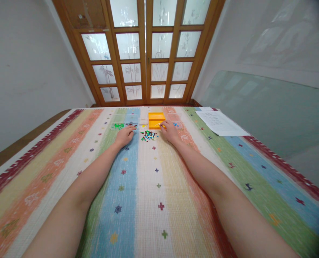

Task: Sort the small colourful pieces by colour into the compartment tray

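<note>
A small heap of mixed coloured beads (pixel 148 135) lies on the striped cloth (pixel 148 200) far out in front of me. My left hand (pixel 125 135) rests left of the heap, fingers curled toward a clear tray holding dark beads (pixel 131 124). My right hand (pixel 169 130) lies right of the heap, its fingertips pinched at the near edge of the orange tray (pixel 156 120). What either hand pinches is too small to see. A clear tray with green beads (pixel 118 125) sits furthest left, and blue beads (pixel 177 124) show just beyond my right hand.
A white printed sheet (pixel 220 122) lies at the far right of the cloth. Wooden doors with frosted glass panes (pixel 146 53) stand behind the table's far edge. A glass panel (pixel 269 107) leans along the right wall.
</note>
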